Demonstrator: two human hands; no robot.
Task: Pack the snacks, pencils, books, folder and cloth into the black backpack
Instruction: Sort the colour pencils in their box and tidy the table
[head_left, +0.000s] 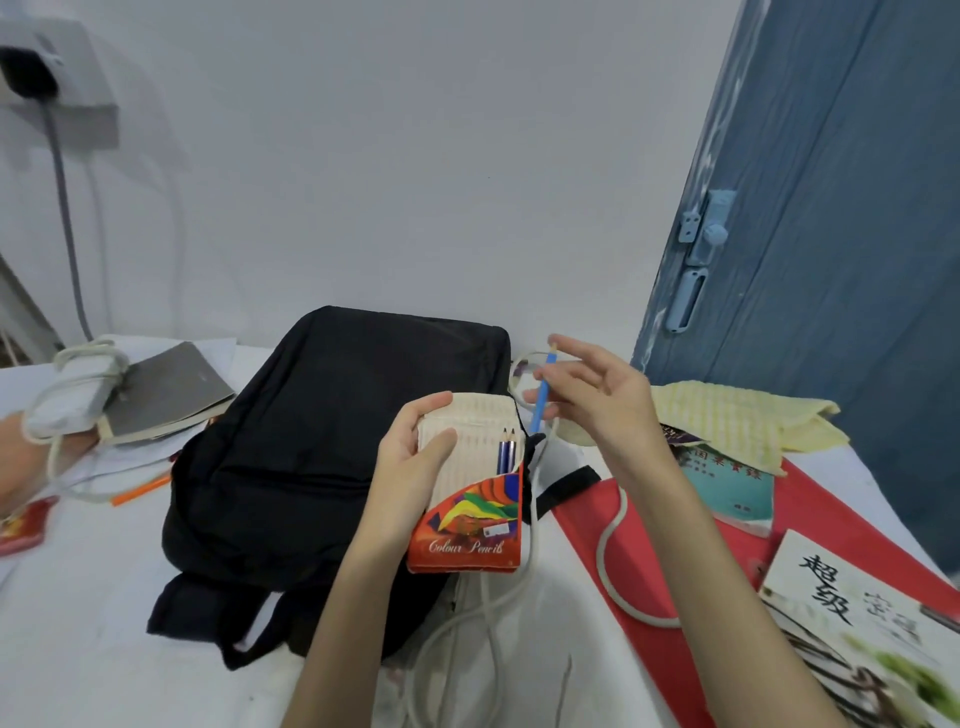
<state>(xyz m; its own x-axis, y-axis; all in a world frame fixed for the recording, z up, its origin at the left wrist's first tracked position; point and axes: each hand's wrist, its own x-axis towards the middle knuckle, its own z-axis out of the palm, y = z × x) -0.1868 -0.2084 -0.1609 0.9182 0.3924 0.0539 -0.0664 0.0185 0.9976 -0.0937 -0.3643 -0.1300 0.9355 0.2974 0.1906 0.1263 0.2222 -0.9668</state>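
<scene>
The black backpack (322, 447) lies flat on the white table. Over its right side my left hand (410, 457) grips a colour pencil box (470, 499) with its tray slid out and two dark blue pencils standing in it. My right hand (592, 395) pinches a light blue pencil (543, 395) just above the box's right corner. A yellow cloth (737, 415) lies to the right, with a teal book (732, 483) and a white book with black characters (852, 613) on a red folder (665, 566). A grey notebook (166, 389) lies at the left.
A white cord (493, 608) loops across the table and the folder. An orange pencil (140, 488) and a red snack packet (23, 525) lie at the left, near a white charger brick (72, 389) wrapped in cord. A blue door (831, 249) stands at the right.
</scene>
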